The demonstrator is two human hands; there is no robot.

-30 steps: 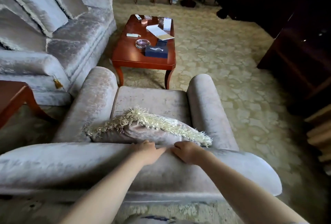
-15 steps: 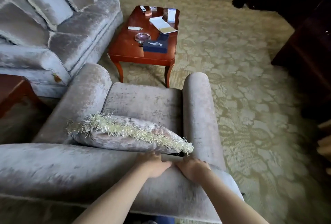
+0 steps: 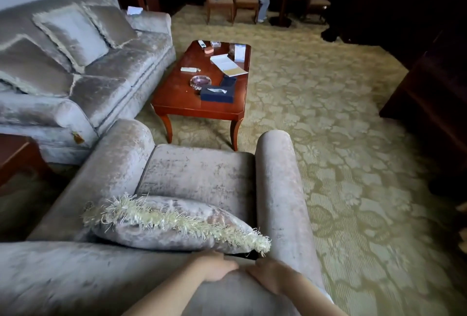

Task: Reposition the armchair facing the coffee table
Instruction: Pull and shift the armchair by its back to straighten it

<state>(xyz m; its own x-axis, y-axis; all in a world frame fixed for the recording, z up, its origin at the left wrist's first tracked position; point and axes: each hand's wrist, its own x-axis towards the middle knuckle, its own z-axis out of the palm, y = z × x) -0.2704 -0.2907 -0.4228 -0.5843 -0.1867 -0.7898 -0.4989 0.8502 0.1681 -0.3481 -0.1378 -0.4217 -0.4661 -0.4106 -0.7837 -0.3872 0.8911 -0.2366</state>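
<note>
Patterned carpet [image 3: 328, 138] underfoot, with armchair [image 3: 202, 176] just short of coffee table [image 3: 187, 106], seat nearly toward it. Left hand [image 3: 214, 269] and right hand [image 3: 267, 276] close together on backrest top, fingers [image 3: 227, 266] curled over its edge. Better to widen grip, push evenly, mind loose cushion [image 3: 171, 224]

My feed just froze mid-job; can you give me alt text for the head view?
Seen from behind, the left hand and right hand grip the top of a pale armchair backrest. A fringed cushion lies on its seat, and its front points toward the near end of a wooden coffee table, with a sofa on the left.
</note>
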